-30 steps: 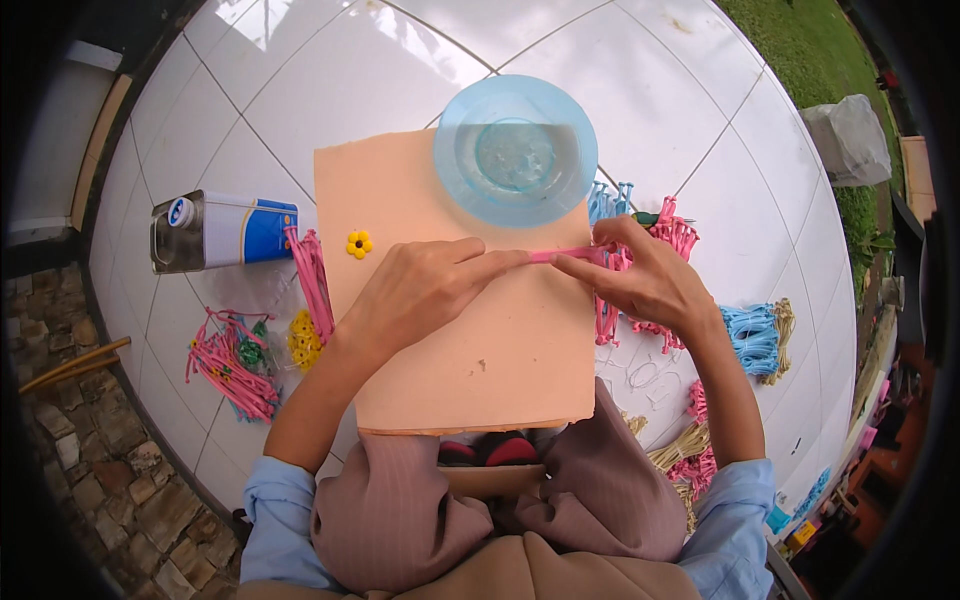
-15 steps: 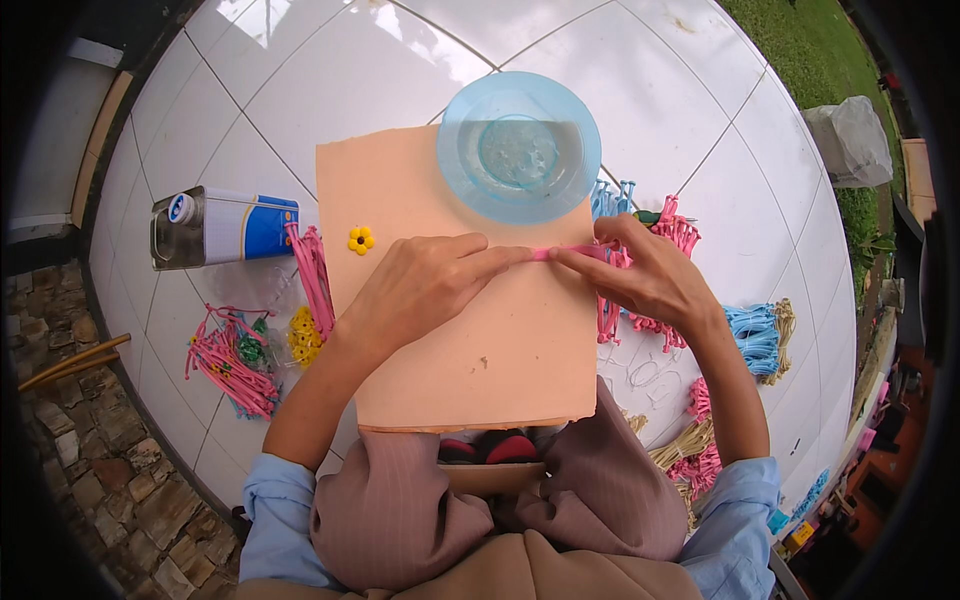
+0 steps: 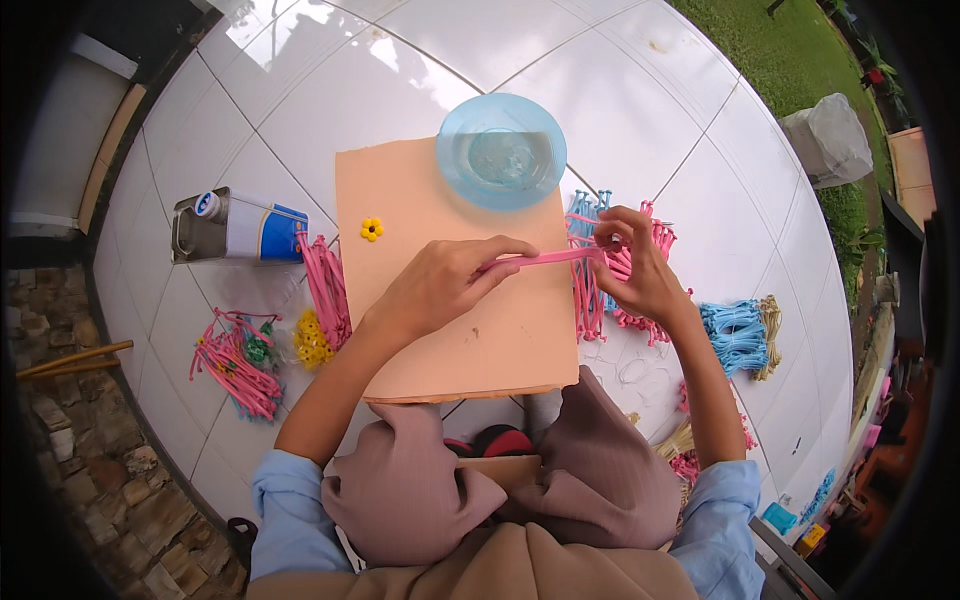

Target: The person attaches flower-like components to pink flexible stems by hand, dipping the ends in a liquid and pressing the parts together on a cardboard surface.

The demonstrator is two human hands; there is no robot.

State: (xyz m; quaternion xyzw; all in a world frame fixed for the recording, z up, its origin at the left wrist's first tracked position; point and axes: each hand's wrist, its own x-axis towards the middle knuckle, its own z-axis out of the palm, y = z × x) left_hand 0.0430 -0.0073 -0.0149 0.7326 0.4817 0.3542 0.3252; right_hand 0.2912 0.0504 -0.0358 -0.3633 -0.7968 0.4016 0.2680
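I see my left hand point(image 3: 440, 285) and right hand point(image 3: 635, 265) each pinching one end of one pink strip point(image 3: 550, 258), stretched level above one peach board point(image 3: 450, 330).

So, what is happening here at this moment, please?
A person sits on a white tiled floor with a peach-coloured board in front of them. The left hand and the right hand hold a pink strip stretched between them above the board. A blue bowl stands at the board's far edge, and a small yellow flower lies on the board. Bundles of pink strips lie at both sides, and a metal can lies to the left.
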